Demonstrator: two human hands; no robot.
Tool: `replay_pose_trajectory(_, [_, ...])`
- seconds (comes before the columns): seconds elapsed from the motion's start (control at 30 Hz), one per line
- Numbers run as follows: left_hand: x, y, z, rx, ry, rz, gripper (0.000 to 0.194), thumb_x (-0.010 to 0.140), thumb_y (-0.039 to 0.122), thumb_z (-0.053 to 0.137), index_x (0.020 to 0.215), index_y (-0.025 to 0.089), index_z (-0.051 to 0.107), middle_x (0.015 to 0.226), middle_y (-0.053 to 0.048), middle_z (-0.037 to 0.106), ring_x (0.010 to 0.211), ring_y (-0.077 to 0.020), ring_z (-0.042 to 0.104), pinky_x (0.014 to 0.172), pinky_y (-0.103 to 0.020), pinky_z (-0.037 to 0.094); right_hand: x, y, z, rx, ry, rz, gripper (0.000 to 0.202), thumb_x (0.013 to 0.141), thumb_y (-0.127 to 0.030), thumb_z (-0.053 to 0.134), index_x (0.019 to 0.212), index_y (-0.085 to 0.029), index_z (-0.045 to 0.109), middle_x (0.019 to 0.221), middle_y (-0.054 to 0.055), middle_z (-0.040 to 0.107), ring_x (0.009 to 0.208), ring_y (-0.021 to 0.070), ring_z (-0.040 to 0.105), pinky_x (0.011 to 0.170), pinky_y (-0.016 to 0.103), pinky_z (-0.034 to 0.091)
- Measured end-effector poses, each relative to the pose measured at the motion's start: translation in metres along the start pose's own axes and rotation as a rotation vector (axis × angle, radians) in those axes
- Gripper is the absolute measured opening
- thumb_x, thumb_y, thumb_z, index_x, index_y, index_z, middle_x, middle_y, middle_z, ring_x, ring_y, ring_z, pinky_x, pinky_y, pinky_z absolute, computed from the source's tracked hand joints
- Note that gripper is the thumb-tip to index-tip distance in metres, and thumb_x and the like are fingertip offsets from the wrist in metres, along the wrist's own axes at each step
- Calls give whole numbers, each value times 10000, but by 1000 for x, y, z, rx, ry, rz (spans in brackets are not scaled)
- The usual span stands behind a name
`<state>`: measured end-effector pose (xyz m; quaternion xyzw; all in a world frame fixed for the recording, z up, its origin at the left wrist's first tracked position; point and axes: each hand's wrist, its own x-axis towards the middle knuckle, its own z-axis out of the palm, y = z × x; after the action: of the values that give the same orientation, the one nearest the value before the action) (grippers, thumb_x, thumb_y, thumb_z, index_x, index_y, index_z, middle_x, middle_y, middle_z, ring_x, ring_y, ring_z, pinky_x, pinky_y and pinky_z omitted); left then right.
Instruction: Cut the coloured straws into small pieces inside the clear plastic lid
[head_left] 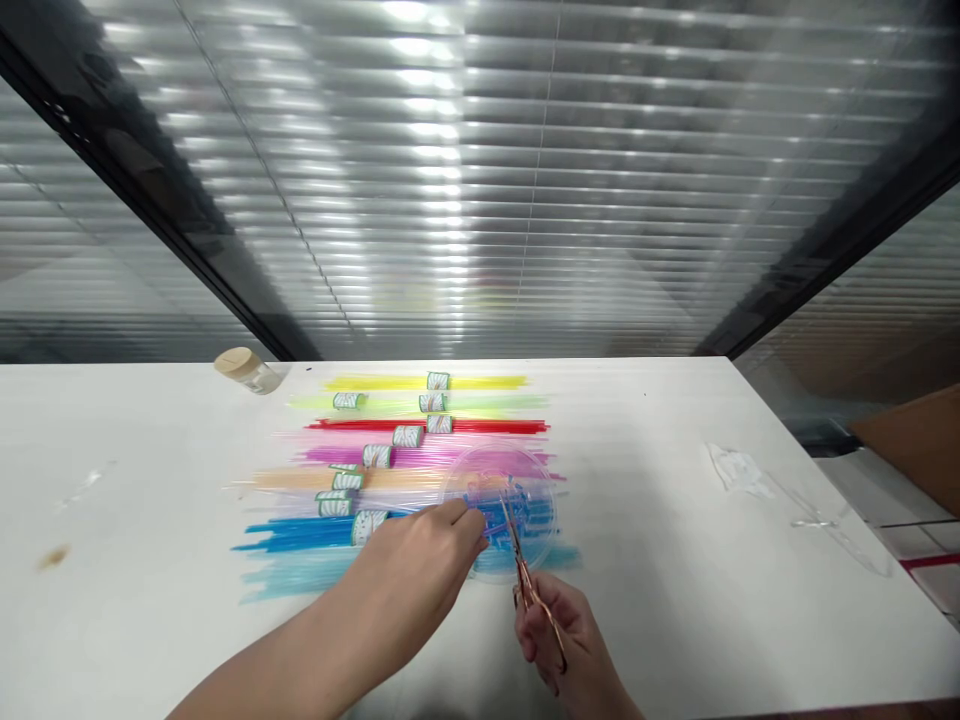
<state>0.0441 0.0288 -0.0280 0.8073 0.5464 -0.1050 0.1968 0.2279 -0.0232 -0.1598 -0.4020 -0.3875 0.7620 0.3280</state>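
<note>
My right hand [566, 625] grips a pair of copper-coloured scissors [523, 575], whose blades point away from me over a clear round dish [556, 505]. Inside the dish lie small blue and purple cut pieces [496, 512]. At the dish's left side, my left hand [431, 545] is closed in a pinch close to the blades; what sits between its fingertips is too small to make out. Under and beside the dish stretch a dark blue bundle of thin sticks [300, 533] and a light blue bundle [300, 575], partly covered by my left hand and forearm.
Further bundles with paper bands lie in rows beyond: yellow [375, 383], red [495, 426], purple [330, 455] and orange [292, 480] among them. A jar with a wooden-looking lid [246, 369] lies tilted at the back left. Crumpled clear wrapping [739, 470] rests at right.
</note>
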Motion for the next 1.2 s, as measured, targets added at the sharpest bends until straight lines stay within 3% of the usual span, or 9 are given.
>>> replay_pose_trajectory(0.2, [2, 2, -6, 41, -94, -32, 272, 982, 158, 325, 858, 186, 566, 833, -46, 621, 634, -191, 593, 524, -280, 397, -1, -1, -2, -31, -10, 36, 601, 816, -737, 552, 611, -186, 427, 516, -48, 355, 449, 60, 242, 401, 208, 148])
replay_pose_trajectory(0.33, [1, 3, -10, 23, -96, -71, 273, 995, 181, 314, 885, 188, 565, 856, -48, 627, 673, -203, 618, 545, -291, 402, -1, -1, -3, -5, 20, 56, 578, 835, -709, 559, 625, -186, 428, 510, -54, 358, 440, 56, 232, 404, 208, 147])
replay_pose_trajectory(0.53, [1, 4, -13, -12, -92, -106, 273, 998, 179, 314, 883, 195, 561, 869, -37, 634, 681, -204, 627, 555, -304, 388, -2, 2, -5, 71, -57, -53, 612, 815, -756, 530, 627, -180, 444, 569, -35, 390, 439, 51, 220, 393, 212, 131])
replay_pose_trajectory(0.8, [2, 4, -13, -12, -132, -81, 264, 1003, 197, 307, 895, 200, 548, 876, -34, 622, 686, -207, 621, 545, -305, 363, -3, 0, -6, 36, -98, -76, 606, 795, -761, 547, 630, -186, 449, 548, -31, 389, 471, 77, 255, 419, 220, 159])
replay_pose_trajectory(1.0, [2, 5, -15, -34, -171, -54, 258, 985, 142, 299, 897, 191, 537, 899, -38, 613, 690, -195, 595, 572, -308, 384, -4, -11, -6, -103, -104, -98, 601, 820, -760, 500, 635, -192, 439, 565, -23, 395, 516, 102, 295, 469, 239, 209])
replay_pose_trajectory(1.2, [3, 7, -17, 11, -220, -77, 270, 946, 74, 307, 924, 186, 552, 918, -47, 617, 700, -207, 605, 556, -312, 373, -5, -21, -4, -420, -9, -158, 455, 863, -574, 560, 652, -208, 389, 564, -47, 356, 512, 104, 287, 476, 233, 221])
